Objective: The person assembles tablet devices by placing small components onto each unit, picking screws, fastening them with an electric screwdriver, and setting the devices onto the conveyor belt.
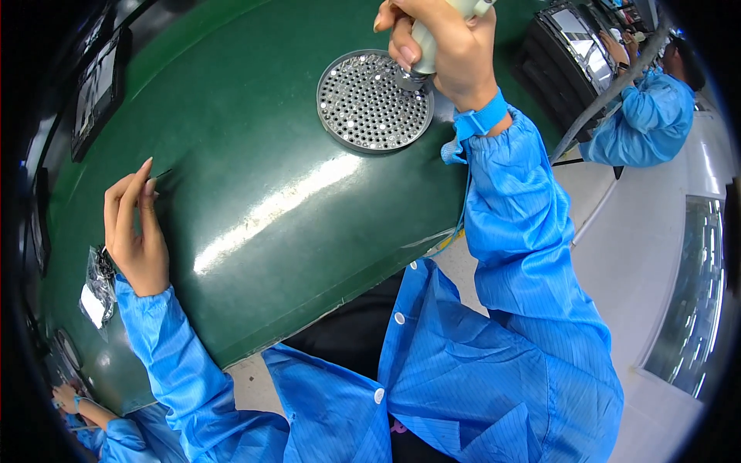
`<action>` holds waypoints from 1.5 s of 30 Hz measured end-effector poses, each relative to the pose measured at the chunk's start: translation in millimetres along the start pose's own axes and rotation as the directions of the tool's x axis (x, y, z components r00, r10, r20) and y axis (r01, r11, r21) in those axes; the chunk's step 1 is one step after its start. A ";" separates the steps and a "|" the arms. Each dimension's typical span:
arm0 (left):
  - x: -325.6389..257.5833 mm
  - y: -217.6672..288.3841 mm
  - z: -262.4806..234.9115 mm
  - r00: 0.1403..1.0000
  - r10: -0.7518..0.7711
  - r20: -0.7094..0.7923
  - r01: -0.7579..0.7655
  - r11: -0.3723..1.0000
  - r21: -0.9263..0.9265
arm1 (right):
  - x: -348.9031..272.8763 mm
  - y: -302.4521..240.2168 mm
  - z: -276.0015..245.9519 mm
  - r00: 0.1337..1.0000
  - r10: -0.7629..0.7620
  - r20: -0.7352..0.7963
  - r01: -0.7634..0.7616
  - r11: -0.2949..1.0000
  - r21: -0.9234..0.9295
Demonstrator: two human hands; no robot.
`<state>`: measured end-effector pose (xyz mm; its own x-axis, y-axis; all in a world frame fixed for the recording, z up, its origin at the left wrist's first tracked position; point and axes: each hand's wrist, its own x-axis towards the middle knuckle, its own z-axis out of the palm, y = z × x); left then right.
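My right hand (459,54) is wrapped round a pale-bodied power screwdriver (423,54). Its metal nose points down at the right part of a round grey tray (363,141) full of small holes, with silvery screws (378,79) scattered in them. The very tip is hard to make out against the tray. Over the green table on the left, my left hand (137,235) is raised, thumb and fingers pinched on a thin dark pointed thing (163,174) too small to name. A blue strap (480,117) circles my right wrist.
A clear bag of small dark parts (98,289) lies beside my left wrist. Dark framed panels (100,92) stand along the far left. At the right are a dark device (567,58), a grey hose (614,89) and a person in blue (652,116). Another person's hand (65,395) shows lower left.
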<state>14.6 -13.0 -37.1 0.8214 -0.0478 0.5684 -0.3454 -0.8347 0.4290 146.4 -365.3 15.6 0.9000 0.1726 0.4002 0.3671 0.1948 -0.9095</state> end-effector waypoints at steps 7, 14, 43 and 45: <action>-3.1 12.1 -20.2 0.989 -0.131 -0.064 0.133 0.990 0.037 | 0.7 -3.8 5.6 0.999 -0.031 0.032 0.033 0.998 -0.054; -66.9 -52.1 -118.2 0.955 -0.256 -0.148 0.294 0.877 0.380 | 4.8 -18.4 20.3 0.990 -0.128 0.059 0.128 0.992 0.004; 325.5 262.2 318.4 0.837 -0.028 0.546 0.267 0.892 -0.364 | -56.3 -118.6 -61.3 0.970 -0.191 -0.150 0.129 0.928 -0.349; 310.6 296.6 237.4 0.821 0.070 0.566 0.229 0.869 -0.439 | -62.3 -119.7 -76.8 0.963 -0.183 -0.199 0.111 0.939 -0.326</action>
<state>275.1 -405.6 100.0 0.9075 -0.4081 0.0992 -0.3115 -0.4956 0.8108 64.4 -473.5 90.9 0.8463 -0.0619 0.5291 0.5208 -0.1125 -0.8462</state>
